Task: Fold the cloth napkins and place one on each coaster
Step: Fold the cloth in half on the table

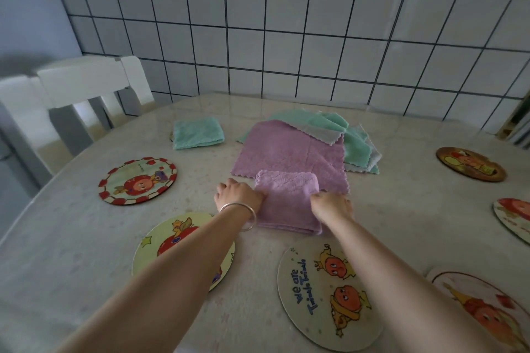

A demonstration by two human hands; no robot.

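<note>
A folded purple napkin point(286, 203) lies on the table in front of me. My left hand point(236, 195) grips its left edge and my right hand point(329, 205) grips its right edge. Behind it an unfolded purple napkin point(289, 152) tops a pile of green napkins point(355, 149) and grey ones. A folded green napkin point(198, 132) lies at the back left; whether a coaster is under it I cannot tell. Bare cartoon coasters lie around: a red-rimmed one point(137, 180), a yellow one point(172, 241) under my left forearm, a cream one point(324, 295) near my right forearm.
More coasters sit at the right: a brown one point(470, 164), one at the right edge point(513, 218) and one at the near right point(481, 309). A white chair point(80, 86) stands at the table's back left. A tiled wall point(286, 23) runs behind.
</note>
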